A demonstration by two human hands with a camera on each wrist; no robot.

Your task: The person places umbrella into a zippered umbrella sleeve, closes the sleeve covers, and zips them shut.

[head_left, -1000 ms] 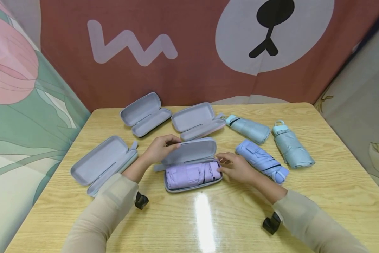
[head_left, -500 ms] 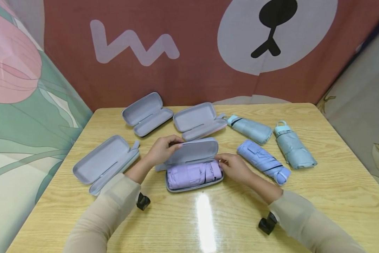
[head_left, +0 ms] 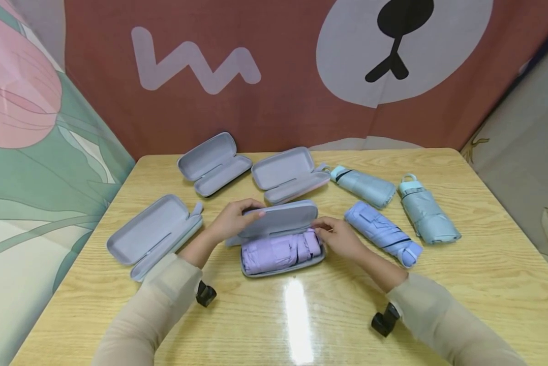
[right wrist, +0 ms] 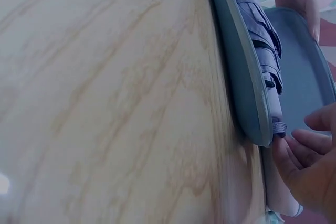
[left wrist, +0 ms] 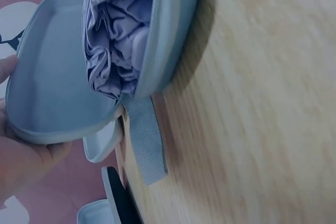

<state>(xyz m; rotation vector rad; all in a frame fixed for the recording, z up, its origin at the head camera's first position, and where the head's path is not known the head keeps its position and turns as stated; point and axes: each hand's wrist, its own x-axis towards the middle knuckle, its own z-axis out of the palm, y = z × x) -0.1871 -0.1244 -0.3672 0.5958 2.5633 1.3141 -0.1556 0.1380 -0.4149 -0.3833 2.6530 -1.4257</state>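
A grey case [head_left: 286, 220] lies unfolded at the table's middle, its lid raised, with a folded lilac umbrella [head_left: 269, 252] in its lower half. My left hand [head_left: 234, 221] grips the lid's upper left edge, thumb inside and fingers behind. In the left wrist view, the umbrella's bunched fabric end [left wrist: 121, 40] shows above the case's rim. My right hand [head_left: 340, 238] is at the case's right end. Its fingertips [right wrist: 281, 156] touch near the strap [right wrist: 279, 128] at the umbrella's end, in the right wrist view, with the thumb held apart.
Three other grey cases lie unfolded: one at left [head_left: 148, 231], one at back left [head_left: 210, 157], one behind my case [head_left: 285, 170]. At right lie a blue umbrella [head_left: 381, 231] and two grey-green umbrellas [head_left: 365, 187], [head_left: 427, 216]. A patterned cloth [head_left: 201, 112] hangs behind the table.
My right hand has come slightly closer to the umbrella's right end. The lid leans a little further forward over the umbrella, my left hand still holding it.
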